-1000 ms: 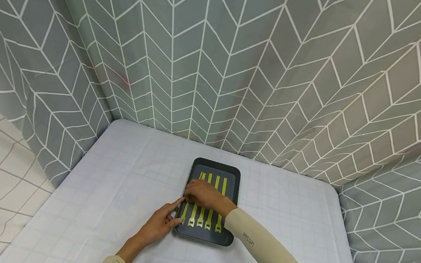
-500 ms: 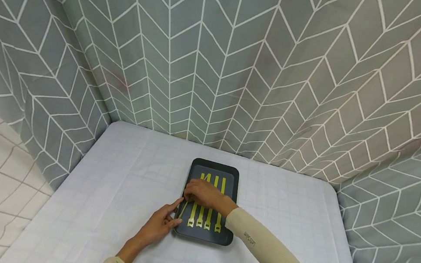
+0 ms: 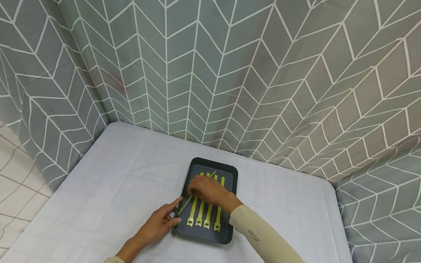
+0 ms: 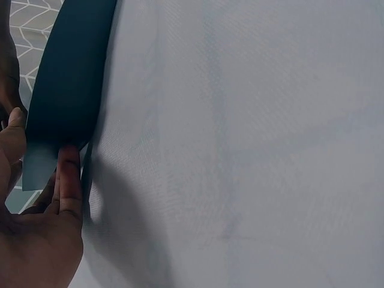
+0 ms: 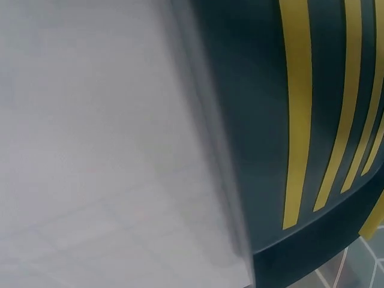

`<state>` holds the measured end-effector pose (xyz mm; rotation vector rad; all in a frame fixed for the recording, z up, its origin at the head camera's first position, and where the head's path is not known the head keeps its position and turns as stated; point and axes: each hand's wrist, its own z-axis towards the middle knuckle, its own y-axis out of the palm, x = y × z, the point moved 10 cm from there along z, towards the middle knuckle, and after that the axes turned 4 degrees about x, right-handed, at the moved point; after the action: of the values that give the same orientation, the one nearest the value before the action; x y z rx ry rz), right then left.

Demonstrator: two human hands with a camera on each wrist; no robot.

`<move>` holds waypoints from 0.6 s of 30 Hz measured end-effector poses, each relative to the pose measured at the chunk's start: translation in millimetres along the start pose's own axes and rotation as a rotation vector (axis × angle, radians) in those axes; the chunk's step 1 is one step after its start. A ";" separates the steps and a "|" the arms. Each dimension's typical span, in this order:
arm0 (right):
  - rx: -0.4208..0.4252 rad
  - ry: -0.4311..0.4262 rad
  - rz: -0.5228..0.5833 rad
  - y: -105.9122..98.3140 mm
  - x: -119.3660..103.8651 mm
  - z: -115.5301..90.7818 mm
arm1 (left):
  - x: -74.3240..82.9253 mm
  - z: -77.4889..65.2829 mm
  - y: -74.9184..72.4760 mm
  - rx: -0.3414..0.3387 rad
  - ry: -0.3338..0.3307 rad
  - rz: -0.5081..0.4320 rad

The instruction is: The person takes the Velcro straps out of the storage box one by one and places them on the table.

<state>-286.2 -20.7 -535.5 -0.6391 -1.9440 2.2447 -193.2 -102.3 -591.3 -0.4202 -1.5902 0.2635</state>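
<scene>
Slanted yellow strap (image 3: pixel 185 205): nearly flat a second ago, it has swung aslant, its far end now showing beyond the right hand (image 3: pixel 208 188).
Right hand: pinches this strap above the black tray (image 3: pixel 205 235).
Left hand (image 3: pixel 157 226): grips the tray's nearest side wall.
Black tray: beneath the right hand, touching the left.
Four flat straps (image 3: pixel 218 218): inside, under the right hand.

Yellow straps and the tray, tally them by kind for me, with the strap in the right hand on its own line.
Tray: 1
Straps lying in it: 4
Strap in the right hand: 1
Total: 6
</scene>
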 end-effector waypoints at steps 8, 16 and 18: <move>0.036 0.026 0.019 -9.8 7.1 -7.5 | -0.9 0.4 0.4 -0.001 -0.010 0.005; 0.017 0.044 0.009 -11.6 13.2 -11.6 | -1.6 0.7 -0.6 0.003 -0.030 -0.020; 0.033 0.035 0.015 -15.1 13.1 -12.9 | -1.8 0.9 0.2 0.001 -0.035 -0.024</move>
<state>-296.0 -1.5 -525.3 -0.6863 -1.8877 2.2534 -194.0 -102.7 -593.1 -0.3973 -1.6282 0.2540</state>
